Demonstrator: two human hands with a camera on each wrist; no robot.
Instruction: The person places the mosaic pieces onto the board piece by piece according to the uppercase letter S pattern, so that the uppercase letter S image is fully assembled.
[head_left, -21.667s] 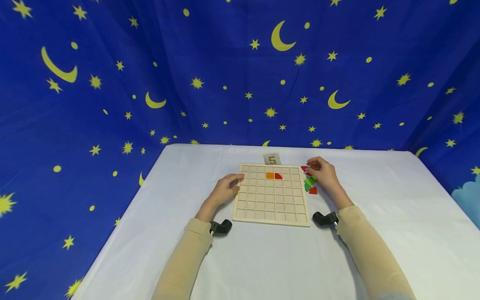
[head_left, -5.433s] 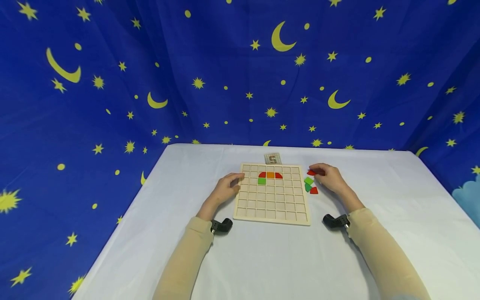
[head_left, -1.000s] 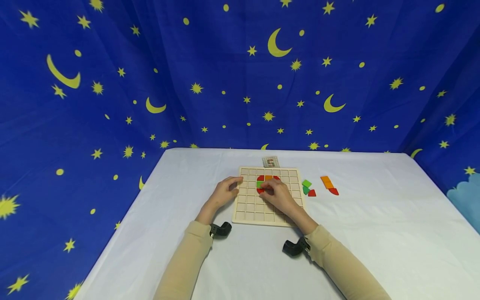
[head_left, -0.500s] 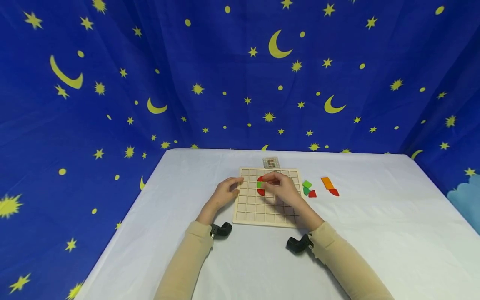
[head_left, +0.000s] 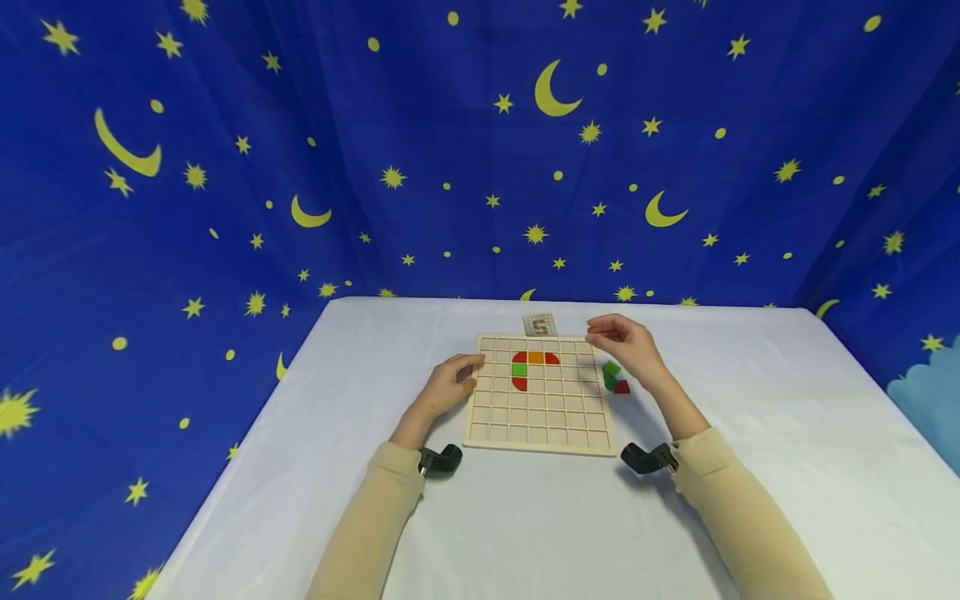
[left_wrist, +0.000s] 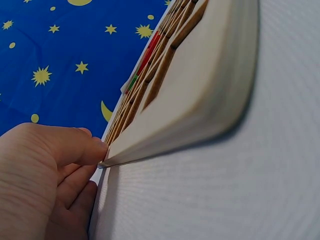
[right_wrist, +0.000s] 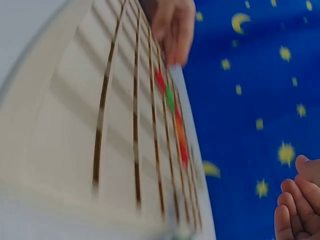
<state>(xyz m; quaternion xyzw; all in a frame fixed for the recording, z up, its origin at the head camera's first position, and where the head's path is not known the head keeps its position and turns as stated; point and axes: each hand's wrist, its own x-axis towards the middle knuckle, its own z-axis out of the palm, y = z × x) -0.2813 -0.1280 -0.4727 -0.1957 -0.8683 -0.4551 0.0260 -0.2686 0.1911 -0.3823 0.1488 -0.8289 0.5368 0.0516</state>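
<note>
A wooden grid board [head_left: 555,414] lies on the table. On it, a red quarter-round tile [head_left: 520,384] sits below a green square tile [head_left: 519,369]. Above the green one is another red tile, then an orange square tile [head_left: 536,357] and a further red tile to the right. My left hand [head_left: 444,385] rests its relaxed fingers against the board's left edge; the left wrist view has the thumb [left_wrist: 82,150] touching the rim. Over the far right corner hovers my right hand [head_left: 632,350], fingers loosely bent, with nothing seen in it.
Loose green tiles [head_left: 611,367] and a red tile [head_left: 622,387] lie right of the board. A small pattern card [head_left: 539,325] lies behind it. The white table [head_left: 525,517] meets a blue starry curtain [head_left: 450,125] at the back.
My right hand has lifted off the board and moved right, now covering the loose orange tiles. The red tile below the green one was added since 5.4 s ago. My left hand stays put.
</note>
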